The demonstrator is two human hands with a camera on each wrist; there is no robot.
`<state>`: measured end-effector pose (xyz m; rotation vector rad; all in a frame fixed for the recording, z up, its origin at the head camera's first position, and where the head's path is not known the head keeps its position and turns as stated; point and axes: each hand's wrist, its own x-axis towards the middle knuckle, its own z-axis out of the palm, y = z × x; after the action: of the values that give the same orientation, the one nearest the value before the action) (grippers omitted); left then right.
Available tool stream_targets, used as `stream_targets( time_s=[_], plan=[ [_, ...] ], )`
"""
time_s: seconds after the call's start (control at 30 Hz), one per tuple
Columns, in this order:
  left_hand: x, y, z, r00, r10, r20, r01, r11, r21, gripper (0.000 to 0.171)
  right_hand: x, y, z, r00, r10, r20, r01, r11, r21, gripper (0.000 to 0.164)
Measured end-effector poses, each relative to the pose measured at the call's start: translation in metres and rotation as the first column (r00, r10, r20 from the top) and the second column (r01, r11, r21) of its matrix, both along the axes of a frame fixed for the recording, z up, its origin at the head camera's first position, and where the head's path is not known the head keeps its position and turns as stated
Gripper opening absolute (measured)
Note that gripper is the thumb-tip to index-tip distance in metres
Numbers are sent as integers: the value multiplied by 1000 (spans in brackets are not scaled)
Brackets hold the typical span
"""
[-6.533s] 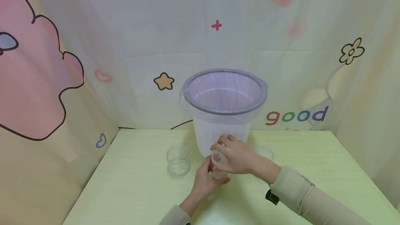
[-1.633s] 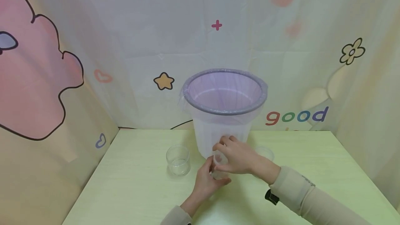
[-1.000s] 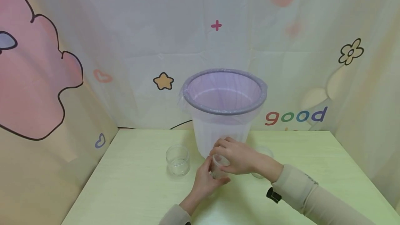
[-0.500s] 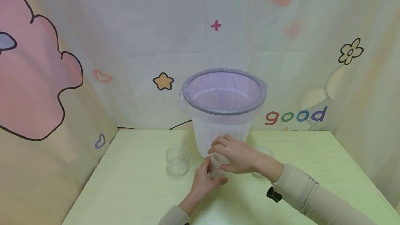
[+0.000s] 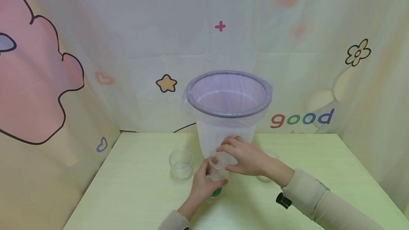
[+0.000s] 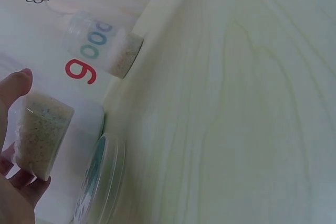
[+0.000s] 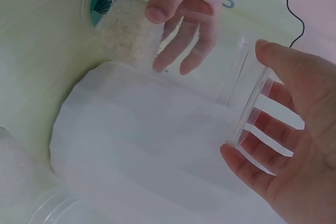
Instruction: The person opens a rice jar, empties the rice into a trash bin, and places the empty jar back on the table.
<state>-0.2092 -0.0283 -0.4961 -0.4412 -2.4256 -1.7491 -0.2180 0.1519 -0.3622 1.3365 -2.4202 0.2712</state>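
Note:
My left hand (image 5: 204,184) grips a clear jar (image 5: 217,172) round its lower part. In the left wrist view pale grains (image 6: 42,129) like rice fill the jar's bottom end. Thumb and fingers of my right hand (image 5: 247,157) span the clear rim at its top, as the right wrist view shows the rim (image 7: 244,95) between them. A round lid-like disc (image 6: 100,182) with a green leaf print lies on the table under the jar; its edge peeks out below my left hand in the head view.
Right behind the hands stands a white bin (image 5: 207,134) lined with a clear bag. A clear jar (image 5: 181,166) stands to the left. Another jar (image 6: 105,45), with grains in its base, stands to the right, partly behind my right wrist in the head view.
Over the last half second both hands have shifted the jar left, and the green-printed disc beneath has come into view. The right fingers have spread wider round the rim. Bin and other jars stay put.

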Motion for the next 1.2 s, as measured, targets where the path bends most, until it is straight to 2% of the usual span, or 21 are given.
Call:
stream_targets(
  time_s=[0.27, 0.53, 0.7, 0.97, 1.2],
  plan=[
    [-1, -11, -1, 999, 27, 17, -27, 999, -24, 68, 0, 7, -6, 999, -33, -17, 33, 999, -5, 47],
    [-1, -25, -4, 999, 37, 35, -37, 999, -5, 71, 1, 13, -15, 998, -60, -7, 60, 998, -3, 46],
    [2, -33, -5, 998, 41, 54, -42, 999, 11, 71, -1, 17, -27, 997, -72, 11, 72, 997, 7, 46],
    [6, -41, -7, 996, 61, 59, -60, 998, -19, 70, 1, 18, -50, 993, -99, 72, 96, 995, 39, 45],
    [9, -45, -4, 995, 67, 72, -67, 998, -7, 70, 3, 18, -70, 987, -129, 100, 125, 991, 47, 45]
  ],
)
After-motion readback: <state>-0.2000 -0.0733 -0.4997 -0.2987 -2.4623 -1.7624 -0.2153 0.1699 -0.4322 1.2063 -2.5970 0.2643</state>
